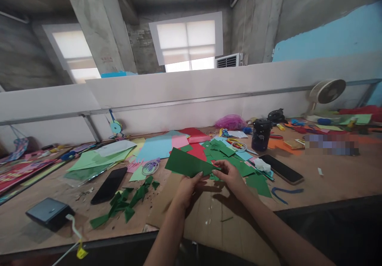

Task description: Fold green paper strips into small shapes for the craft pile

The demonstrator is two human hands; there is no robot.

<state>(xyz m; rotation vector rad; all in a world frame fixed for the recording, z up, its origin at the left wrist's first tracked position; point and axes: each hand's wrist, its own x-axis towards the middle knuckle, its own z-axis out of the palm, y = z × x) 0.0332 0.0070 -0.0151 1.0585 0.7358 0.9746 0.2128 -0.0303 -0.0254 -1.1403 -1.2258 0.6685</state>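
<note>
A piece of dark green paper (186, 162) is held up over a sheet of brown cardboard (205, 226). My left hand (192, 184) pinches its lower edge, thumb on top. At the paper's narrower right end, my right hand (228, 174) has its thumb and fingers closed on it. Just behind my right hand lies a heap of cut green paper pieces (219, 150). Folded green scraps (131, 202) lie on the table to the left of my hands.
Two phones (109, 185) (280, 169) lie on either side. A black cup (261, 134) stands at the back right, near a crumpled tissue (262, 165). A dark box (49, 213) with a cable sits at left. Coloured sheets (156, 146) and a fan (328, 90) are farther back.
</note>
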